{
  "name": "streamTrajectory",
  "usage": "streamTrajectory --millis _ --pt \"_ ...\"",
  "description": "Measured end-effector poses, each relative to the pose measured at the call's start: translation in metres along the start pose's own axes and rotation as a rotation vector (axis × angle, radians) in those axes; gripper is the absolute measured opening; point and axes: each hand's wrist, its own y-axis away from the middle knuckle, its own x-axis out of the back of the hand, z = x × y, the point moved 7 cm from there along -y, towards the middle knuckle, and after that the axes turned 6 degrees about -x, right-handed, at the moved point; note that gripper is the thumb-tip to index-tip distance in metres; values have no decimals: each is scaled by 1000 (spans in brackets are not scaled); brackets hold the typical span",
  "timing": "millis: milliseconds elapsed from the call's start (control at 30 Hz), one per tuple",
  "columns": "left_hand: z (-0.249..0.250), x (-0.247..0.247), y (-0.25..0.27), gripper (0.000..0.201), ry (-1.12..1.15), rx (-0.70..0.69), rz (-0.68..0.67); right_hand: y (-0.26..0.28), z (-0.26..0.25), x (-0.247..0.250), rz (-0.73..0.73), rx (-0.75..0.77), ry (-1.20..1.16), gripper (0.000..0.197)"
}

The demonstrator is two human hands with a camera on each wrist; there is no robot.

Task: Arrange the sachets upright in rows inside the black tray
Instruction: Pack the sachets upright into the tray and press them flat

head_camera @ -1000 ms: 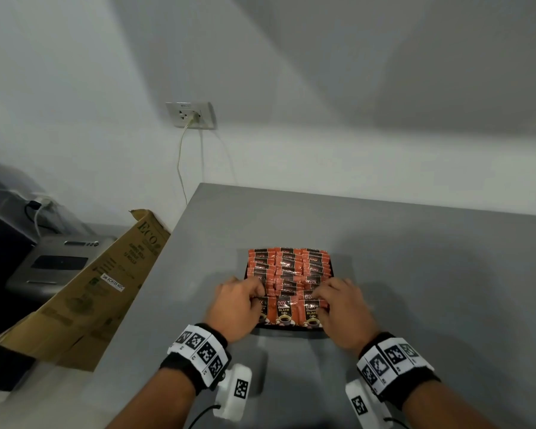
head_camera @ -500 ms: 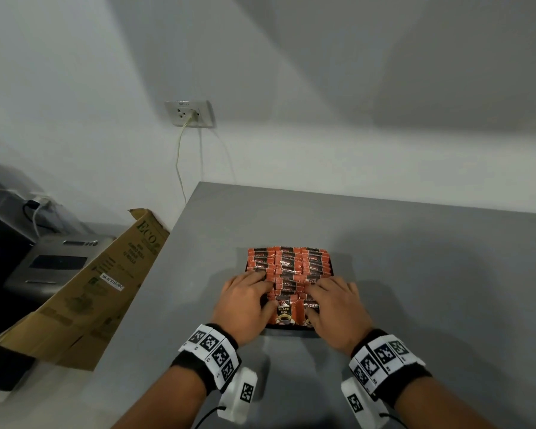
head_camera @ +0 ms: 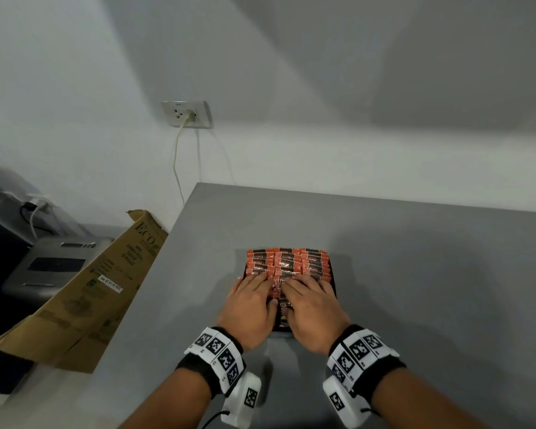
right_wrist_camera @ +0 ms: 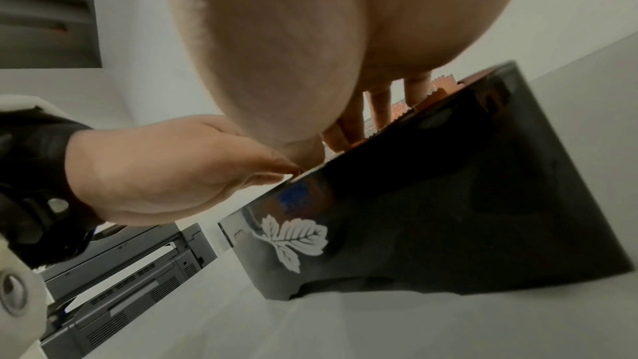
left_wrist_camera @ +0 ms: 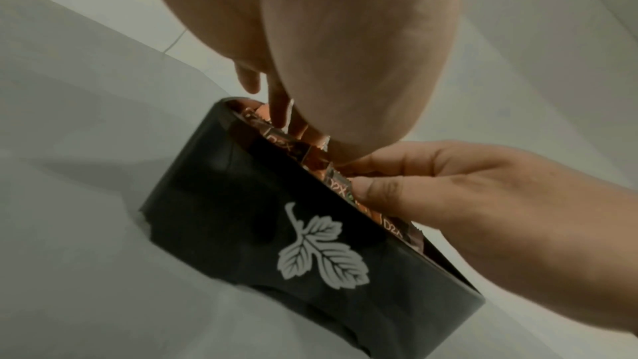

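The black tray (head_camera: 280,332) sits on the grey table, packed with rows of upright orange-and-black sachets (head_camera: 287,261). Both hands lie side by side on the sachet tops in the tray's near half. My left hand (head_camera: 254,292) rests over the left rows, its fingers straight. My right hand (head_camera: 305,294) covers the right rows, also with straight fingers. In the left wrist view the right hand's thumb (left_wrist_camera: 372,190) touches a front sachet (left_wrist_camera: 336,183) above the tray's leaf-printed wall (left_wrist_camera: 321,250). In the right wrist view fingertips (right_wrist_camera: 379,108) press the sachets behind the tray wall (right_wrist_camera: 449,201).
A flattened cardboard box (head_camera: 84,298) leans at the table's left edge, beside a grey printer (head_camera: 53,264). A wall socket with a plugged cable (head_camera: 186,114) is behind. Bare grey table surface (head_camera: 430,274) lies to the right of and behind the tray.
Both hands slid from the tray's front corners inward and forward. They now lie close together over the sachet tops, hiding most of the front row.
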Motion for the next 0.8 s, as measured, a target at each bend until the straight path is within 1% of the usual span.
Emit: streamTrajectory --millis 100,167,300,367,467,600,733,800 --pt "-3 2 -1 56 -7 22 17 -2 1 -1 1 -26 20 61" --pt "-4 4 -8 58 -22 30 26 -6 3 -3 -27 -37 42 69" --pt "-6 0 -17 61 -76 46 -59 -12 3 -10 -118 -36 68 79" --pt "-7 -3 -19 61 -88 51 -87 -15 3 -9 -116 -38 67 80" --pt "-9 -3 -24 61 -64 56 -78 -23 7 -5 -100 -81 47 76" --pt "-11 -7 -27 61 -92 64 -106 -28 9 -10 -174 -96 68 70" --pt "-11 0 -32 61 -86 57 -55 -32 7 -7 -136 -90 76 71" --pt "-13 1 -34 62 -97 65 -60 -34 6 -7 -147 -79 80 71"
